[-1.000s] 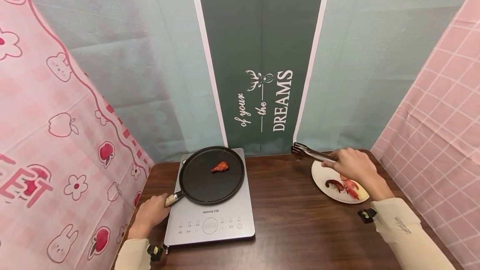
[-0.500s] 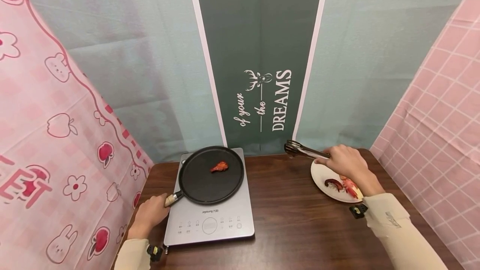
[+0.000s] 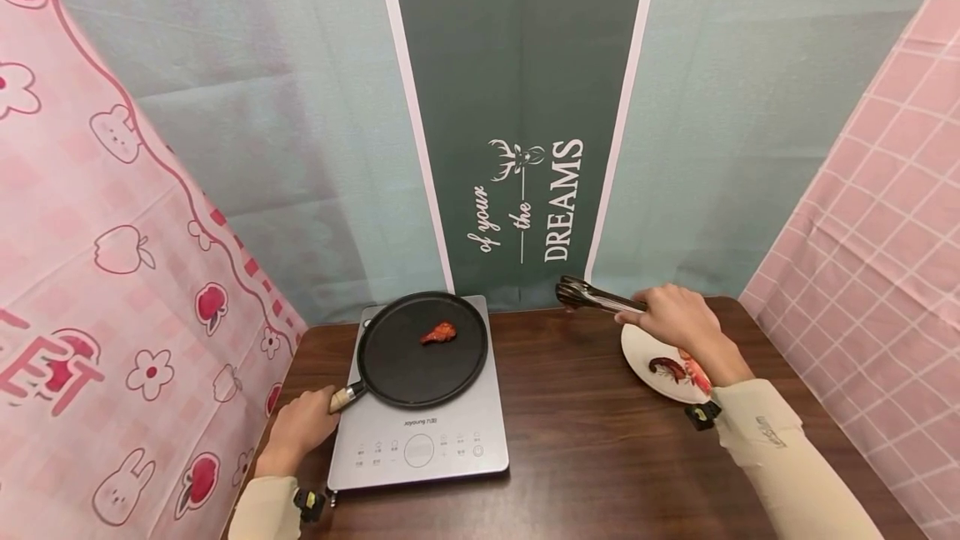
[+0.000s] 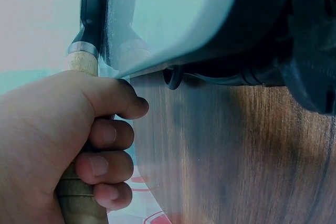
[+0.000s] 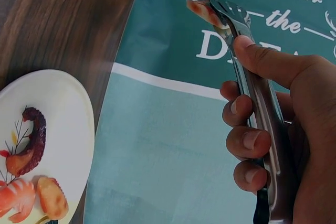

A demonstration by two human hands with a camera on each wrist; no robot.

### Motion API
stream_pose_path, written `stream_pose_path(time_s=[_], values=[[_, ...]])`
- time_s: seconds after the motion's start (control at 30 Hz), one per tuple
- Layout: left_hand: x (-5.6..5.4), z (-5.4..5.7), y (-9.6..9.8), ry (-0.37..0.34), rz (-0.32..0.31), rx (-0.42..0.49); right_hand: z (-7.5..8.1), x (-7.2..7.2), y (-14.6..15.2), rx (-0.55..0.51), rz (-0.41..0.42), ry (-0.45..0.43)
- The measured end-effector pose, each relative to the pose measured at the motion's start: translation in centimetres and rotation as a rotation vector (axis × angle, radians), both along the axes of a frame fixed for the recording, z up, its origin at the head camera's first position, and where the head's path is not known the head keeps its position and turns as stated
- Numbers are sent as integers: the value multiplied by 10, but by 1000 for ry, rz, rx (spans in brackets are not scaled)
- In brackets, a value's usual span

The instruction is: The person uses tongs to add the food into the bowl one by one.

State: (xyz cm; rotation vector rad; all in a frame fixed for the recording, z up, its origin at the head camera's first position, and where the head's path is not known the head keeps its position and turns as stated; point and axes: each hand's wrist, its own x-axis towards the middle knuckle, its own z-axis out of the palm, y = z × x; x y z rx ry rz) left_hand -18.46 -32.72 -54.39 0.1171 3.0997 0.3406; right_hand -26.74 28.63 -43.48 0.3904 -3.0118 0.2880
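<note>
**Tongs (image 3: 602,299) swing left, away from the plate (image 3: 639,348)**

Over the last second, the right hand (image 3: 678,322) has drifted left and slightly up the head view, taking the tongs' tips closer to the frying pan (image 3: 405,369) at lower centre-left. The right wrist view shows its fingers wrapped round the tongs, whose tips appear to pinch a small orange-and-white piece of food (image 5: 201,11). That piece is therefore off the plate, in the gap between plate and pan; I judge it to be mid-carry.

The left hand (image 3: 298,432) is unchanged at lower left, its fingers curled firmly round the wooden handle (image 3: 344,398), which probably steadies the pan. The drumstick (image 3: 438,332) lies where it did, right of the pan's centre. At lower right, a dark curled tentacle (image 3: 667,369) remains on the plate.
</note>
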Motion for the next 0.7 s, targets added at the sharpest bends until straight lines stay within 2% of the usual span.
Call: stream_pose_path(time_s=[0.33,0.7], values=[[0,1,1,-5,4,2,7,-2,-14,-4,13,-3],[0,1,1,1,1,3,6,-6,-27,-14,24,-3]])
